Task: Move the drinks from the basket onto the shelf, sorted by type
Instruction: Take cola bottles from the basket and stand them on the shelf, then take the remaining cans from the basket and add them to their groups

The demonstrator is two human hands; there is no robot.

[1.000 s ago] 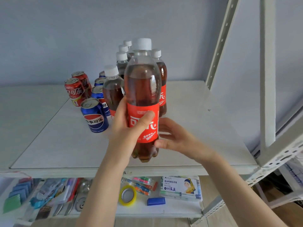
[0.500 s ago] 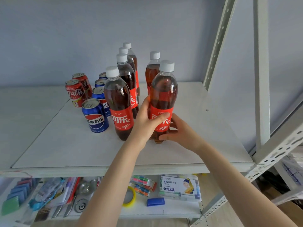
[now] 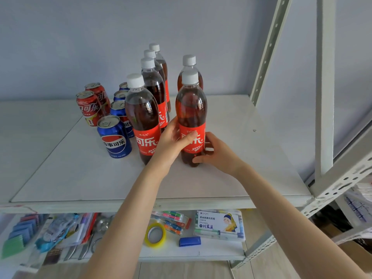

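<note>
The big white shelf [image 3: 231, 178] holds all my drinks. My cola bottle [image 3: 191, 109] stands upright on it, just in front of another bottle [image 3: 189, 63]. My left hand [image 3: 171, 143] wraps around its red label. My right hand [image 3: 217, 152] curls around its bottom. A blue can [image 3: 114, 137] sits near the left.

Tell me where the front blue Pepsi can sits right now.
The front blue Pepsi can stands upright on the white shelf, left of centre in the head view, just left of the nearest cola bottle, heading its blue row.
</note>
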